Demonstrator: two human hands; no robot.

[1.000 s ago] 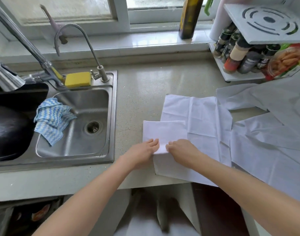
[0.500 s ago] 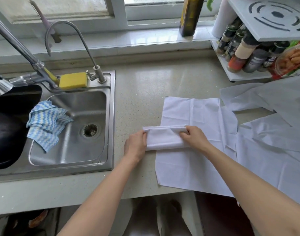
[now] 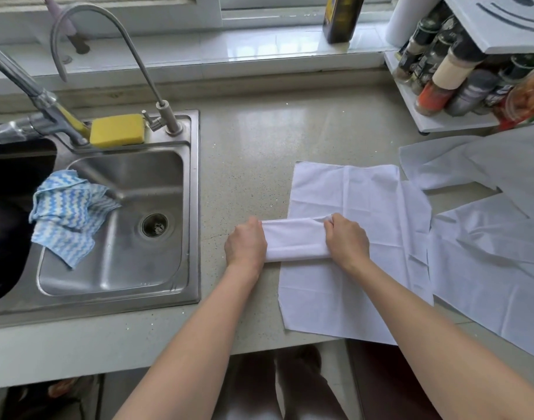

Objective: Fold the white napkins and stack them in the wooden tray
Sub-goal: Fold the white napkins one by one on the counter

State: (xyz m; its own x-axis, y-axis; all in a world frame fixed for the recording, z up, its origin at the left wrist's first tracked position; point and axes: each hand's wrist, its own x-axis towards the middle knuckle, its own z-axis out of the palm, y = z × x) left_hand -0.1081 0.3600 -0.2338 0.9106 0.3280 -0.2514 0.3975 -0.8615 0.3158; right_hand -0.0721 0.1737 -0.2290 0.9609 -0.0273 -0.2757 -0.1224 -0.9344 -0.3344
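Far left of the grip: stainless steel sink basin (image 3: 114, 237) with a blue-and-white zigzag dishcloth (image 3: 67, 216) draped over its edge and one yellow rectangular sponge (image 3: 117, 130) behind; two curved metal taps counted.

At the grip: left hand (image 3: 244, 244) curled over the left end of a narrow folded white cloth napkin (image 3: 294, 242); right hand (image 3: 346, 241) pinching the right end, thumb tucked into the top fold; both closed on the napkin, held just above or resting on the speckled grey bench (image 3: 253, 147), cannot tell which.

Under and right of the grip: one flat unfolded white napkin (image 3: 350, 189); further right, more white napkins (image 3: 487, 237) overlapping, at least two, exact count unclear.

Far right: white spice rack (image 3: 441, 125) with several jars.

No wooden tray in view.

Likely trouble: layers slipping apart if either pinch loosens, leaving a crooked fold; dragging the flat napkin beneath along with it; left end hanging past the sheet, near the sink edge, could pick up damp.
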